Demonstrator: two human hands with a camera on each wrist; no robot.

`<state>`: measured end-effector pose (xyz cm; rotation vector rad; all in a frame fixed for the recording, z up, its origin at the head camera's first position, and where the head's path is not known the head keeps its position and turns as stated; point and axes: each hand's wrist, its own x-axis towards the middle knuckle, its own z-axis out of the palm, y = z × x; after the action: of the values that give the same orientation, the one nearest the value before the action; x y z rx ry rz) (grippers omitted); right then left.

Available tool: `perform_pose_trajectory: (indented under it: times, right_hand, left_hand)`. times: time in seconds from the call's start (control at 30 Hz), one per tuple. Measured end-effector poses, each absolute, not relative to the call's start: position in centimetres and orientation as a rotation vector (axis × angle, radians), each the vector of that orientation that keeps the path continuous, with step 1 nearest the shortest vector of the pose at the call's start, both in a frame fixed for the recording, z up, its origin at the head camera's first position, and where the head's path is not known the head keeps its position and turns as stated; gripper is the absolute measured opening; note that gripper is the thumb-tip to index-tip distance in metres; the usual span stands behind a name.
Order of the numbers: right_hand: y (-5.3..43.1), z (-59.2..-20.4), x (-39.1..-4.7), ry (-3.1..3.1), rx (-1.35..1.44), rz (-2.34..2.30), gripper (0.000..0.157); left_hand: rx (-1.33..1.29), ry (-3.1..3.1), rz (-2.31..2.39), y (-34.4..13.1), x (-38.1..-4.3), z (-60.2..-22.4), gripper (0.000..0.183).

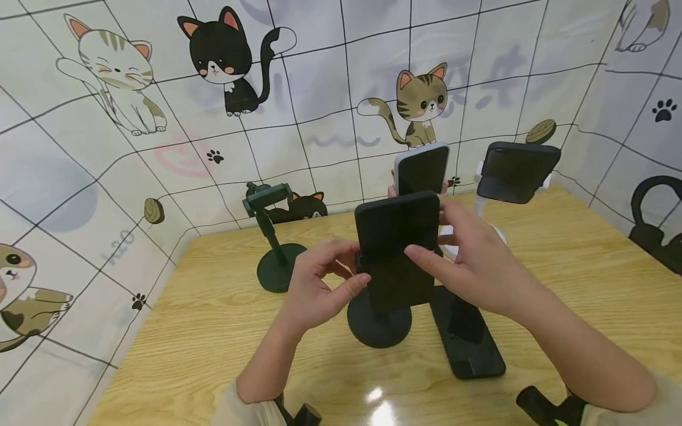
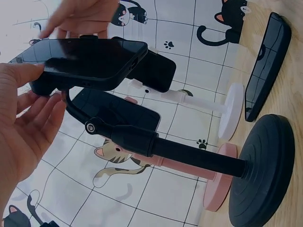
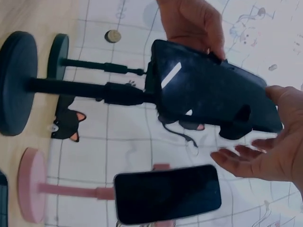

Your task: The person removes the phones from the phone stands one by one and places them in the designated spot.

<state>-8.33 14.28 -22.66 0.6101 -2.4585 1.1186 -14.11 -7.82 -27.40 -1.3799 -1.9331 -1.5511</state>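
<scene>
A black smartphone [image 1: 399,236] sits tilted in the clamp of a black phone stand [image 1: 379,325], its screen facing me. My left hand [image 1: 325,284] pinches the phone's left edge near the clamp, with thumb in front and fingers behind. In the left wrist view that thumb [image 2: 26,73] lies on the phone's edge, and the fingers curl beneath. My right hand [image 1: 474,266] is at the phone's other side, its thumb touching the front. The right wrist view shows its fingers [image 3: 236,161] loosely spread below the clamp pad [image 3: 236,125], apart from the phone.
A green phone stand [image 1: 274,254] stands at the back left. Behind the black stand, a pink stand [image 3: 33,184] holds another phone [image 1: 423,168]; at right a white stand [image 2: 232,111] holds a black phone [image 1: 517,171]. Another black phone [image 1: 469,337] lies on the wooden table [image 1: 213,331].
</scene>
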Motion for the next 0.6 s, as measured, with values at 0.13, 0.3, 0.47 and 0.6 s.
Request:
perform_pose_trajectory:
  times: [0.13,0.3,0.47,0.6]
  right_hand:
    - [12.4,-22.1,-8.3,-2.267,0.603,0.960,0.074]
    - [10.2,-22.2,-8.5,-2.013,0.631,0.717,0.083]
    - [8.4,-22.3,-8.9,-1.986,0.574,0.586,0.093]
    - [7.7,-22.4,-9.4,-1.962,0.529,0.509,0.093]
  left_hand:
    - [-1.357,-1.937,-1.578,-7.7,-14.4,-27.4,0.049]
    - [-1.571,-1.909,-1.761,-7.1,-15.5,-27.2,0.067]
    - [-1.817,-1.897,-1.864,-6.8,-16.9,-26.7,0.072]
    - [-1.928,-1.921,-1.857,-6.8,-17.8,-26.5,0.059]
